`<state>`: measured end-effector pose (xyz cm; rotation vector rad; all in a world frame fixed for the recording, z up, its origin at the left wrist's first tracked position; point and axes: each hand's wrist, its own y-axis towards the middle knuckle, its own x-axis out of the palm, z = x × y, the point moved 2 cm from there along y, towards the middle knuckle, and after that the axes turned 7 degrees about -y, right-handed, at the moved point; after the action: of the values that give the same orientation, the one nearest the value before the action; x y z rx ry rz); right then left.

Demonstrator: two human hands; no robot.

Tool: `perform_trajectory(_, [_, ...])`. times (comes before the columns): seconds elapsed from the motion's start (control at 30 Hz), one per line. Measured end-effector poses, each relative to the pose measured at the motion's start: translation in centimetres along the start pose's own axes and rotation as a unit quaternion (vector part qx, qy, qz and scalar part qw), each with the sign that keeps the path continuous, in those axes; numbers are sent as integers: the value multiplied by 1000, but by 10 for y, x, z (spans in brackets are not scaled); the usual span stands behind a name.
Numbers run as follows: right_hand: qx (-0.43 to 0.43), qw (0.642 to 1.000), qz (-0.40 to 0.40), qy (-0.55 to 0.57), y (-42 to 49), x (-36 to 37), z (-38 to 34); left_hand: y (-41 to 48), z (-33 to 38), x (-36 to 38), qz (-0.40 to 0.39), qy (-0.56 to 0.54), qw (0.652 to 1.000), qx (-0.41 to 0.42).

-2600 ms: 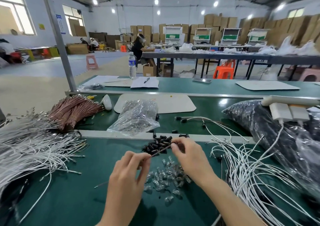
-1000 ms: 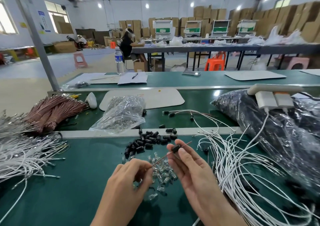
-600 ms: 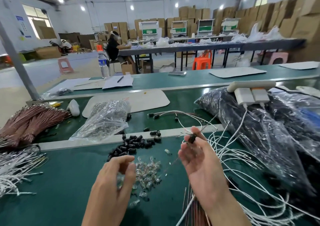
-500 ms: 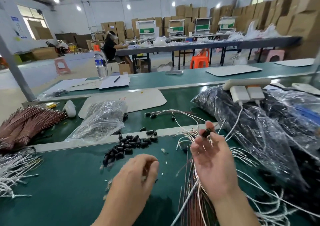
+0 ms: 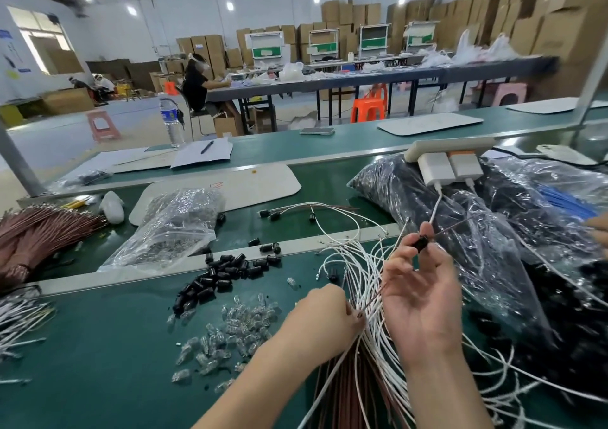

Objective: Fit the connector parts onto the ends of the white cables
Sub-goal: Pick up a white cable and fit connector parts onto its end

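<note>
Right hand point(image 5: 419, 300), centre right of frame: fingers point(image 5: 403, 254) pinch one black connector part point(image 5: 420, 243) above the white cables point(image 5: 358, 274). Left hand point(image 5: 324, 320) reaches into the bundle; its grip cannot be told. Few cables appear fitted; the pile of black parts point(image 5: 227, 274) on the tabletop point(image 5: 98, 346) suggests most remain.

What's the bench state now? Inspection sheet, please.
Surface: green bench, partly covered.
Job's things: black caps in a pile; clear parts piled nearer.
Clutter: clear bag; dark bags; brown wires.
Hands: right hand pinches one black cap; left hand at the cable bundle, grip unclear.
Cables: white cables fanned out by both hands.
Surroundings: stacked boxes; seated person at a far table.
</note>
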<state>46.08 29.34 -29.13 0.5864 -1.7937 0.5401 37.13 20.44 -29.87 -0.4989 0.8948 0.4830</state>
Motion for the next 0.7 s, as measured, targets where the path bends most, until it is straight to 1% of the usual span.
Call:
perform_trajectory(0.07, [1, 1000, 1, 6, 1, 0, 0, 2, 1, 0, 0, -31, 999, -11])
perform_trajectory(0.17, [5, 1000, -4, 15, 2, -1, 0, 3, -1, 1, 33, -52, 998, -13])
perform_trajectory(0.23, [9, 1000, -9, 21, 1, 0, 1, 4, -3, 3, 48, -33, 998, -15])
perform_trajectory(0.33, [10, 1000, -10, 16, 1, 1, 2, 8, -1, 6, 40, 6, 999, -32])
perform_trajectory(0.43, [18, 999, -13, 24, 1, 1, 2, 10, 3, 6, 38, -17, 998, -40])
perform_trajectory(0.47, [21, 999, -16, 30, 0, 1, 2, 8, 3, 4, 41, -42, 998, -37])
perform_trajectory(0.53, [28, 998, -21, 45, 0, 0, 2, 0, 3, -6, 62, -142, 988, -24])
perform_trajectory(0.63, [51, 996, -39, 66, -3, -1, 7, -18, -6, -43, 155, -304, 940, 7])
perform_trajectory(0.7, [64, 996, -48, 38, -6, 2, 14, -33, -19, -74, 215, -365, 905, 32])
